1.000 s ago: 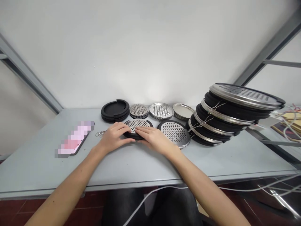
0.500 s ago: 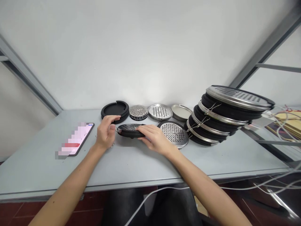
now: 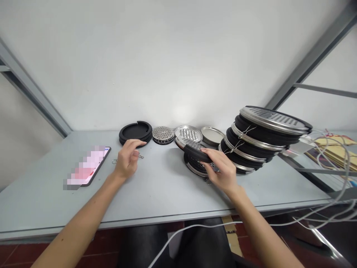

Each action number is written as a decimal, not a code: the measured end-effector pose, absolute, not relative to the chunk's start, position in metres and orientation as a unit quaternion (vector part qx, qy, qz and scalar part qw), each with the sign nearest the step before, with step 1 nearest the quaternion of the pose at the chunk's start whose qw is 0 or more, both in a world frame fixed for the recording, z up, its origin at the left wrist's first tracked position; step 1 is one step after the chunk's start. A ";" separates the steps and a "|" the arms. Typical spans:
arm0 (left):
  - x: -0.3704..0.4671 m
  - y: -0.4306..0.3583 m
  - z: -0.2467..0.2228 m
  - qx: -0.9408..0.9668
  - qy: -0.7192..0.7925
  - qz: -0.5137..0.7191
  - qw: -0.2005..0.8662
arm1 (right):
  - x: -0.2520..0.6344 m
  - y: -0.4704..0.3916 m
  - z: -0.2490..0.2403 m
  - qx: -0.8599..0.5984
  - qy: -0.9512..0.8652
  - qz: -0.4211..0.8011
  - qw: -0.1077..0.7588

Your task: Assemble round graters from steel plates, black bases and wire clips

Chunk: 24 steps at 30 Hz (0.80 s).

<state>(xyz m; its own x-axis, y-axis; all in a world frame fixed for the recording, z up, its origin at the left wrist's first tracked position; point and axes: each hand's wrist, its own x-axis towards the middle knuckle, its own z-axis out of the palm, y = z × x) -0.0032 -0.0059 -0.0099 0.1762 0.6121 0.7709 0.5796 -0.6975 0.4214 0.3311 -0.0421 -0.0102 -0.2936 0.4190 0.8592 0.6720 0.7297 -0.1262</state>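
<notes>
My right hand (image 3: 221,169) grips the black rim of a round grater disc (image 3: 192,147), which is tilted above another perforated disc (image 3: 193,165) lying on the table. My left hand (image 3: 128,158) is over the table with its fingers curled and apart, holding nothing. Small metal clips (image 3: 141,156) lie beside it. Behind the hands stand black rings (image 3: 135,131), a stack of small perforated discs (image 3: 163,134), a metal grater plate (image 3: 187,133) and plain metal discs (image 3: 213,134).
A tall leaning stack of black and silver discs (image 3: 259,136) stands at the right. A phone (image 3: 92,165) lies on the grey table (image 3: 156,201) at the left. Metal shelf posts and white cables (image 3: 195,225) are at the sides and front.
My right hand has carried the disc to the right, away from my left hand and over the disc lying there. My left hand has barely moved.
</notes>
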 end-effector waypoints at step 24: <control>-0.004 -0.004 -0.014 0.793 0.379 0.475 0.043 | 0.361 -0.053 -0.036 -0.388 -0.830 -0.061 0.395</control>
